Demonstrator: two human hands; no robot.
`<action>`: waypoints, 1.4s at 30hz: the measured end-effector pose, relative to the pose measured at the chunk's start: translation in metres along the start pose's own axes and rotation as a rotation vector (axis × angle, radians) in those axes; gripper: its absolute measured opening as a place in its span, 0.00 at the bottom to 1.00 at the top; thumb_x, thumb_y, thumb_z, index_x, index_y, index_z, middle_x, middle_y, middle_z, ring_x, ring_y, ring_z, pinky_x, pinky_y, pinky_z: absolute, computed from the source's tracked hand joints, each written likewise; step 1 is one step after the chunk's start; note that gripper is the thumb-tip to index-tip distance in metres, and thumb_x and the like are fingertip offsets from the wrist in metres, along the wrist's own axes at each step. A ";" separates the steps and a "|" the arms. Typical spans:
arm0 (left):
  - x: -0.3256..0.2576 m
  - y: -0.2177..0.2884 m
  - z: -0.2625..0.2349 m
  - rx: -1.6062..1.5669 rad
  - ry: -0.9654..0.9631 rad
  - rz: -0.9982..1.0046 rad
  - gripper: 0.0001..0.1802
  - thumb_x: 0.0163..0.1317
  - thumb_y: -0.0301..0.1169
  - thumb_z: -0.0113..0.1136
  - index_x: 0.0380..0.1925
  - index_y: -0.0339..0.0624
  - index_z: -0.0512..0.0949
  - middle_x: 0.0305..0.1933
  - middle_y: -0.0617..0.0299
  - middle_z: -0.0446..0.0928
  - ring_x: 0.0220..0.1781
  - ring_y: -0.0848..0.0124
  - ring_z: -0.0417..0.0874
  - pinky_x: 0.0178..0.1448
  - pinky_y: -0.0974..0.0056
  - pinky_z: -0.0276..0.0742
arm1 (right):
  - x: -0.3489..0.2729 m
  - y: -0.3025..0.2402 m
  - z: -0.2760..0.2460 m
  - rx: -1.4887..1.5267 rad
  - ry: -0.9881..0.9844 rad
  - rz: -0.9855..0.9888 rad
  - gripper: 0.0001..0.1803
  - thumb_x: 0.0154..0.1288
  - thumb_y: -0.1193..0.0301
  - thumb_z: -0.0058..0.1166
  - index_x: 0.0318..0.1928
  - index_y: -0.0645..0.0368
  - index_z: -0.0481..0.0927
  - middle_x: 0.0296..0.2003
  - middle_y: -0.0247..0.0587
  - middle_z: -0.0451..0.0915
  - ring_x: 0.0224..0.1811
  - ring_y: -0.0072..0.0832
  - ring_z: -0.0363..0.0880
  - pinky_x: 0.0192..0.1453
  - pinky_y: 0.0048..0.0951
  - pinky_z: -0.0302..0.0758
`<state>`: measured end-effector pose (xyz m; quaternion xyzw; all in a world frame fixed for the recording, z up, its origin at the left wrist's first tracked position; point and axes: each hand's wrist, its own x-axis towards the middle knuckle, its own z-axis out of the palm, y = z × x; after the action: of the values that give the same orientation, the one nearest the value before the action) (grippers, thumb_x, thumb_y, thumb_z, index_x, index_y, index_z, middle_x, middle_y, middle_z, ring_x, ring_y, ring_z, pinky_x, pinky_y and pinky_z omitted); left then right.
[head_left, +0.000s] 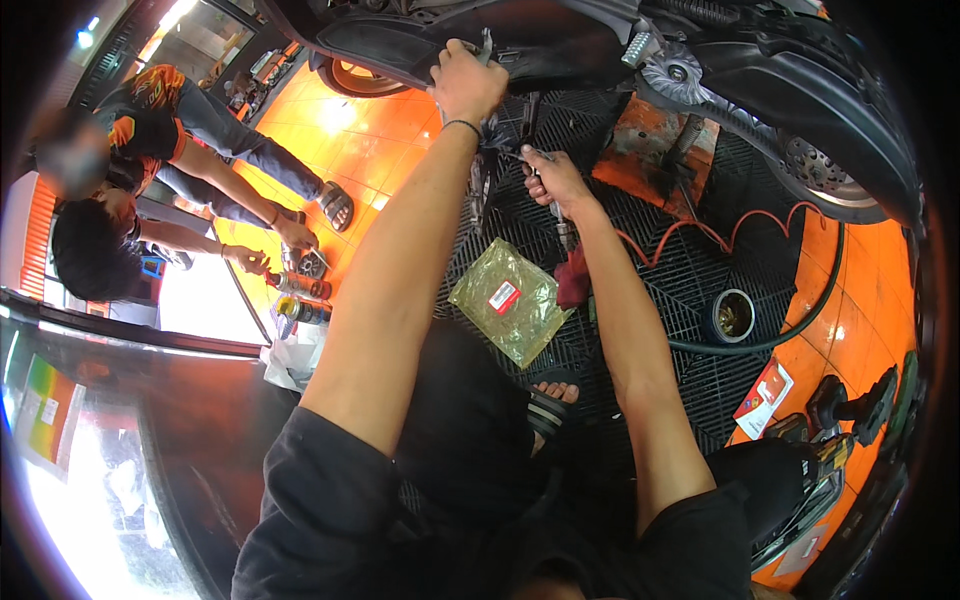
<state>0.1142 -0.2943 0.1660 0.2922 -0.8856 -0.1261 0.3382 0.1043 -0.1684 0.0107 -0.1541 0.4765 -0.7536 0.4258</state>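
Observation:
My left hand [468, 85] is closed at the underside of a dark scooter [560, 50], its fingers wrapped round a grey metal part [486, 46] whose tip sticks out above the knuckles. Lower and to the right, my right hand [556, 180] grips a slim silver hand tool [557, 212]; its exact kind is unclear. The tool's upper end points toward dark metal parts [490, 135] below the scooter. A dark red cloth [573, 278] lies near my right forearm. Between my arms, a yellowish clear plastic bag [510, 300] with a label rests on the mat.
A black ribbed mat [690, 265] covers the orange tiles. An orange metal plate [650, 150] and coiled red hose [725, 243] lie right of my hands, with a round metal bowl [733, 316] below. At left, a co-worker [150, 170] handles parts beside spray cans [302, 287].

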 end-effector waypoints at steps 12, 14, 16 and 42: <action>0.004 0.007 0.002 0.030 0.017 -0.017 0.26 0.54 0.39 0.60 0.51 0.38 0.72 0.58 0.48 0.75 0.62 0.47 0.74 0.64 0.39 0.66 | 0.008 0.007 0.013 -0.283 0.093 -0.031 0.22 0.71 0.56 0.57 0.24 0.56 0.71 0.17 0.28 0.67 0.14 0.14 0.62 0.14 0.21 0.55; 0.000 0.010 0.003 0.045 0.031 -0.022 0.26 0.53 0.39 0.61 0.51 0.38 0.72 0.57 0.48 0.75 0.61 0.47 0.74 0.64 0.40 0.66 | 0.009 0.011 0.016 -0.282 0.119 -0.063 0.22 0.71 0.56 0.57 0.24 0.55 0.71 0.17 0.27 0.67 0.14 0.13 0.62 0.15 0.19 0.55; -0.002 0.012 0.002 0.059 0.038 -0.033 0.27 0.52 0.38 0.61 0.51 0.38 0.71 0.57 0.48 0.75 0.61 0.47 0.74 0.64 0.41 0.67 | 0.009 0.010 0.019 -0.151 0.052 -0.097 0.21 0.71 0.56 0.56 0.25 0.55 0.72 0.17 0.26 0.66 0.14 0.13 0.61 0.15 0.18 0.55; -0.017 0.029 0.007 0.012 0.095 -0.098 0.26 0.55 0.31 0.60 0.54 0.36 0.67 0.60 0.44 0.71 0.65 0.44 0.70 0.65 0.36 0.62 | 0.008 -0.059 0.017 -0.037 -0.014 -0.348 0.20 0.75 0.55 0.52 0.31 0.57 0.75 0.21 0.26 0.67 0.15 0.14 0.61 0.15 0.18 0.53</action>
<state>0.1073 -0.2604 0.1645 0.3427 -0.8540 -0.1233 0.3715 0.0810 -0.1735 0.0682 -0.2473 0.4537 -0.8058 0.2893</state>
